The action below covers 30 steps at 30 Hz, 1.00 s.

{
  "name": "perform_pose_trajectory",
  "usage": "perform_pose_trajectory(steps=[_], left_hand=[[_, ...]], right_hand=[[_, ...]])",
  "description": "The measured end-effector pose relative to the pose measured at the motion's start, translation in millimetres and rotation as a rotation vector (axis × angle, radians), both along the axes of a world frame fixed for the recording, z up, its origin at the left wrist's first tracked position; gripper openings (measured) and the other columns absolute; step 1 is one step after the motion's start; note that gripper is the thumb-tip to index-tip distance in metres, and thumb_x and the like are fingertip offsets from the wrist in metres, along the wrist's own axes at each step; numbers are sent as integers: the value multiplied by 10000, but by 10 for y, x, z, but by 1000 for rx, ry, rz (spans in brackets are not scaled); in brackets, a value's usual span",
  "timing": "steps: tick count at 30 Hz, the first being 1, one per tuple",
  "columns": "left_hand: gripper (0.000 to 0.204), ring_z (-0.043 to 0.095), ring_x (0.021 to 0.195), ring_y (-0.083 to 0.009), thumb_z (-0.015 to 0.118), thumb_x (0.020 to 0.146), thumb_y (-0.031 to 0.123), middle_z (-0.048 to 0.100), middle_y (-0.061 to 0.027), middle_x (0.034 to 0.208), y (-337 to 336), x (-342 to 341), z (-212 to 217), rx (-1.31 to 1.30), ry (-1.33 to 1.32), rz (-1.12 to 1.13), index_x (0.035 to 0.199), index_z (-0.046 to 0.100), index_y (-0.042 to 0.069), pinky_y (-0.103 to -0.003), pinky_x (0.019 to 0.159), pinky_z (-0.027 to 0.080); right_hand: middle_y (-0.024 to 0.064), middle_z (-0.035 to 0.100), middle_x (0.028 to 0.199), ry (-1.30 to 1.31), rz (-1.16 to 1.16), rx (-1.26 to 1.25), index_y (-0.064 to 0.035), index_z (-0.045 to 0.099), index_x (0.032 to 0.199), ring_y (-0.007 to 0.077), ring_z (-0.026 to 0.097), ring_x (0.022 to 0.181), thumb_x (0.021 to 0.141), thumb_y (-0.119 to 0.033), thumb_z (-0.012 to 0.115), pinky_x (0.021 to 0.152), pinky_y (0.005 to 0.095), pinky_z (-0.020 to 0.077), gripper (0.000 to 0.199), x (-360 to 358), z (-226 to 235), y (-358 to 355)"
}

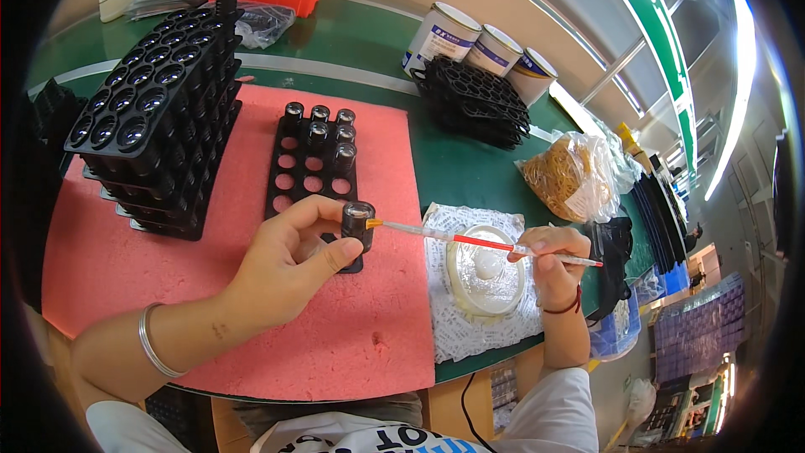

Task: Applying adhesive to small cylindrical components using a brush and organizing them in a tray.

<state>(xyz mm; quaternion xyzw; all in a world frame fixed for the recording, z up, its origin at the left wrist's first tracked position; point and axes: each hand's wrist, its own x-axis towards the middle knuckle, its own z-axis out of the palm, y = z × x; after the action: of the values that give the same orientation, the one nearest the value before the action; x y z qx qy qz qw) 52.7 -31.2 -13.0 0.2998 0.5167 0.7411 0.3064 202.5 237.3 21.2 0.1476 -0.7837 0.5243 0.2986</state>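
In the head view, the left hand (270, 267), grip closed around a black cylinder (355, 227) above a holed tray (299, 173), seems to steady it for the thin brush (482, 242) pinched in the right hand (553, 264), tip at its side.

White lettering stands on the dark blue label bands of the left can (442, 37) and the middle can (493, 52), while the right can (532, 74) bears a similar label with print too small to tell. Rows of small dark print cover the white paper sheet (443, 334), and large black and blue characters, cut by the lower edge, mark the white shirt (352, 434). A pale label (579, 202) on the plastic bag (558, 174) is illegible.
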Motion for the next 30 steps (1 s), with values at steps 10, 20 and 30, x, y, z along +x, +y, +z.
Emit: perform_pose_trajectory(steps=[10, 20, 30], left_hand=[[222, 531, 843, -67, 547, 839, 101, 590, -68, 1010, -8, 32, 64, -11, 9, 1, 1044, 480, 46, -173, 605, 399], [196, 476, 678, -12, 622, 792, 82, 547, -16, 896, 2, 21, 28, 58, -51, 20, 939, 508, 20, -156, 604, 398], [197, 416, 603, 3, 643, 776, 87, 525, -8, 846, -1, 11, 13, 16, -64, 10, 907, 511, 26, -141, 547, 349]], right_hand=[[167, 625, 768, -17, -54, -28, 36, 584, 826, 217, 624, 690, 787, -103, 582, 646, 301, 504, 144, 2, -7, 82], [162, 596, 815, 64, 118, -186, -21, 594, 782, 220, 603, 682, 773, -124, 620, 635, 299, 498, 106, -7, 21, 44], [200, 594, 878, 35, 260, -164, -21, 630, 768, 246, 625, 726, 736, -16, 614, 666, 305, 512, 36, -23, 14, 43]])
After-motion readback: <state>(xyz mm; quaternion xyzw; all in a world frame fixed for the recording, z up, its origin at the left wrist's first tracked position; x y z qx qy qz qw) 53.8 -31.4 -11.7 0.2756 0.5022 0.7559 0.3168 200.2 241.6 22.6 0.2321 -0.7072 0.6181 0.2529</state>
